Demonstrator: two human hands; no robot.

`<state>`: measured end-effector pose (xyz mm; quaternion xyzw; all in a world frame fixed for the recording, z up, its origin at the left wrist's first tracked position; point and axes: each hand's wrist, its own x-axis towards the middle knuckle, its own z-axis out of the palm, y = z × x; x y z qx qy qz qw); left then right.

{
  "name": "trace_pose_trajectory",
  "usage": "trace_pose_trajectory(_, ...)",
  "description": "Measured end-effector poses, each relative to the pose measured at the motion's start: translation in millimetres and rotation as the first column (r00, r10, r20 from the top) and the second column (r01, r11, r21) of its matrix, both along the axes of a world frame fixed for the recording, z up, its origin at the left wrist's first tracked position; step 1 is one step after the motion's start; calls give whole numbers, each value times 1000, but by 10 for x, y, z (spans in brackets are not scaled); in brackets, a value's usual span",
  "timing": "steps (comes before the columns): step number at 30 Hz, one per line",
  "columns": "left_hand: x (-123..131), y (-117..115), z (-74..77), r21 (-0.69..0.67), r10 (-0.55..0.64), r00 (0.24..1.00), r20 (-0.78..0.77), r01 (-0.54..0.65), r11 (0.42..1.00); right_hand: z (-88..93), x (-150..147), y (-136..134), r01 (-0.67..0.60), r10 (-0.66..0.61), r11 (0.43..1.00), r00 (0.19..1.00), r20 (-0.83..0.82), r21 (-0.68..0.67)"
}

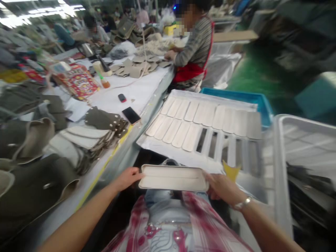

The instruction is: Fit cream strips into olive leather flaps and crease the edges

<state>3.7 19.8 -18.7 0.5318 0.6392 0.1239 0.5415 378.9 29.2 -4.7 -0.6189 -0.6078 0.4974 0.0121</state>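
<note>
A long off-white fabric strip piece (pixel 173 177) is held flat over my lap between both hands. My left hand (pixel 127 177) grips its left end, fingers closed on the edge. My right hand (pixel 222 186), with a bracelet on the wrist, grips the right end. A small yellow piece (pixel 231 170) sticks up just above my right hand. Just beyond lies a white board (pixel 168 150) carrying rows of several similar off-white strips (pixel 181 122).
A long white worktable (pixel 141 91) on the left holds stacked olive and cream fabric pieces (pixel 86 138), two phones (pixel 131 114) and a colourful bag (pixel 78 82). A person in a red apron (pixel 193 52) works at its far end. A white crate (pixel 304 154) and a blue bin (pixel 259 101) stand at right.
</note>
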Motion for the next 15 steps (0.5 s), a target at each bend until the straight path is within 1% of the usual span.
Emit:
trace_pose_trajectory(1,4,-1,10,42,-41,996,-76,44,998,23,-8,3,72,-72,996,997,-7,-46)
trace_pose_trajectory(3,29,-11,56,160,-113,970,-216,149,976,39,-9,3,184,-188,977,982,-22,-108)
trace_pose_trajectory(5,130,-47,154,281,-149,933,-326,246,927,43,-13,-12,210,-216,969,976,-37,-128)
trace_pose_trajectory(7,343,-99,274,407,-164,906,-390,329,852,54,-34,-35,172,-174,981,985,-13,-92)
trace_pose_trajectory(8,489,-121,322,480,-175,899,-402,369,796,63,-51,-45,142,-142,988,990,3,-67)
trace_pose_trajectory(9,653,-135,353,547,-207,892,-402,415,727,71,-69,-53,113,-112,993,993,25,-39)
trace_pose_trajectory(11,995,-135,356,651,-308,854,-420,520,553,86,-100,-62,41,-44,999,996,84,32)
trace_pose_trajectory(12,1154,-122,331,658,-370,809,-456,587,473,91,-111,-62,6,-12,998,993,113,61)
trace_pose_trajectory(13,1293,-102,296,637,-425,754,-501,653,409,93,-117,-60,-36,23,996,989,145,85)
trace_pose_trajectory(14,1409,-78,255,599,-469,693,-548,716,358,95,-119,-54,-85,65,991,982,177,103)
trace_pose_trajectory(15,1497,-53,214,552,-498,633,-592,769,322,97,-119,-44,-135,110,984,972,207,114)
